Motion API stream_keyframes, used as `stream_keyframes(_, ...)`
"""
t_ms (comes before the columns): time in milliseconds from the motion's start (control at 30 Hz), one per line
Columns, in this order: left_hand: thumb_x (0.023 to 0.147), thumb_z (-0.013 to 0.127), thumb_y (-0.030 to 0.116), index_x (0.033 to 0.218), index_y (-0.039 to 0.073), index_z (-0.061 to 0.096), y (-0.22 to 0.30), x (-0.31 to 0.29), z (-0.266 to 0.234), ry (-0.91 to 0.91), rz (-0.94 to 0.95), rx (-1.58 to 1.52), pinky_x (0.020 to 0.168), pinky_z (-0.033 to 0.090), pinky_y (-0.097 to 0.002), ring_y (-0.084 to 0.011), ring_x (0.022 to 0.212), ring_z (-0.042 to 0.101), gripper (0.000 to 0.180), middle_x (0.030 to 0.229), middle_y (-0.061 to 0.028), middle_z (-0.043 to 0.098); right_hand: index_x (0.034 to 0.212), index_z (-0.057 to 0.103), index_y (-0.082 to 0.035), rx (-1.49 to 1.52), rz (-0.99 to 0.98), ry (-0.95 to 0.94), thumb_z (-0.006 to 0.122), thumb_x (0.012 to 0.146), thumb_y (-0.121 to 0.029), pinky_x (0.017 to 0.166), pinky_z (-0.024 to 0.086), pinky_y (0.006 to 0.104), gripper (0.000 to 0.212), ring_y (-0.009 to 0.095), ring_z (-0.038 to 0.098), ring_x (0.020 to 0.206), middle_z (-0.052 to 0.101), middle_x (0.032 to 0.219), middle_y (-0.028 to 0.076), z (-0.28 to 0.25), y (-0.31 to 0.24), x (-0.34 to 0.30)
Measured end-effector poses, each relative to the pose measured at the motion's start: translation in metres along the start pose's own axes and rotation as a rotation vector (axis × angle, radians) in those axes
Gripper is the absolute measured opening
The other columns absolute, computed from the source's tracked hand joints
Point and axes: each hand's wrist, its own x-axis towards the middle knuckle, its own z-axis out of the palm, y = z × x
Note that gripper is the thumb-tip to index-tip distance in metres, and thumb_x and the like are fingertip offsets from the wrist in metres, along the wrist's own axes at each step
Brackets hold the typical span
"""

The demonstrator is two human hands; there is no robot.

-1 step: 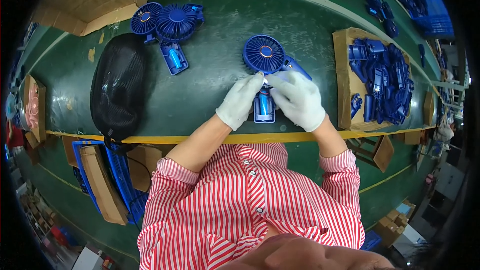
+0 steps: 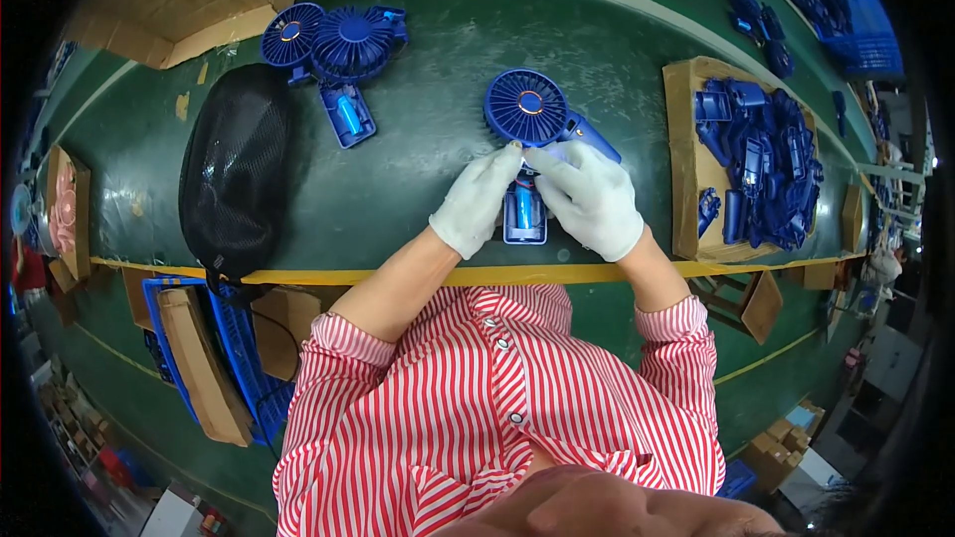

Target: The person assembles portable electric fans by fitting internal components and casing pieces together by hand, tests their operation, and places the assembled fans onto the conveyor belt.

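A blue handheld fan (image 2: 527, 107) lies face up in front of me, its round grille at the far end. Its opened handle (image 2: 525, 229) points toward me and shows a bright blue battery cell (image 2: 524, 201) inside. My left hand (image 2: 476, 201), in a white glove, pinches at the neck between grille and handle. From the other side my gloved right hand (image 2: 595, 201) closes on the same spot, fingertips meeting the left ones. The small part between the fingertips is hidden. A blue handle-shaped piece (image 2: 595, 139) sticks out beyond my right hand.
At the far left lie more blue fans (image 2: 352, 43), one with an open battery handle (image 2: 347, 115). A black mesh case (image 2: 237, 174) stands left of me. On the right, a cardboard box (image 2: 686, 164) holds many blue plastic parts (image 2: 766, 159). Yellow tape (image 2: 398, 275) lines the table's near edge.
My fingertips have shifted slightly at the fan's neck, and less of the pale spot between them shows. The fan stays in place.
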Motion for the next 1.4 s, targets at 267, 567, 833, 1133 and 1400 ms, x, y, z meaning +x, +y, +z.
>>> stream_keyframes(267,0.105,0.020,0.039,0.119,0.003,0.056,0.013,-0.004,0.008,0.094,0.012,0.108,0.086,0.048,-0.0305,-0.0141,0.092,0.059,0.054,0.106,-0.0070,0.063,0.106,0.067,-0.008,-0.072,-0.043,-0.119,0.065,0.073,-0.003,0.055,0.048,0.0359,0.033,0.025,0.059,0.065,0.056,0.076,0.007,0.001,-0.005,0.008)
stream_keyframes(567,0.103,0.028,0.030,0.124,0.000,0.045,0.005,-0.004,-0.006,0.032,0.154,0.381,0.082,0.049,-0.0373,-0.0275,0.092,0.061,0.040,0.105,-0.0179,0.061,0.102,0.067,-0.007,-0.204,-0.036,-0.181,0.063,0.075,-0.004,0.053,0.047,0.0335,0.028,0.021,0.057,0.060,0.051,0.074,0.006,0.010,-0.010,0.009)
stream_keyframes(833,0.099,0.034,0.011,0.124,0.001,0.037,0.010,-0.007,-0.008,-0.038,0.274,0.630,0.078,0.051,-0.0417,-0.0366,0.092,0.062,0.027,0.107,-0.0240,0.060,0.103,0.066,-0.004,-0.090,-0.062,-0.140,0.063,0.075,-0.002,0.052,0.046,0.0334,0.028,0.021,0.056,0.059,0.051,0.072,0.006,0.007,-0.007,0.013)
stream_keyframes(1133,0.100,0.033,0.012,0.125,0.000,0.037,0.004,-0.004,-0.012,0.008,0.166,0.511,0.078,0.051,-0.0414,-0.0356,0.091,0.062,0.028,0.104,-0.0224,0.060,0.104,0.065,-0.001,-0.120,-0.056,-0.168,0.064,0.074,-0.001,0.054,0.047,0.0338,0.030,0.023,0.058,0.062,0.053,0.074,0.007,0.014,-0.006,0.009)
stream_keyframes(1400,0.103,0.032,0.043,0.108,-0.001,0.055,0.000,0.000,-0.009,-0.006,0.102,0.356,0.074,0.049,-0.0322,-0.0224,0.081,0.060,0.049,0.095,-0.0141,0.062,0.095,0.062,-0.004,-0.148,-0.047,-0.193,0.060,0.076,-0.006,0.061,0.051,0.0358,0.020,0.025,0.060,0.074,0.054,0.078,0.008,0.018,-0.009,0.003)
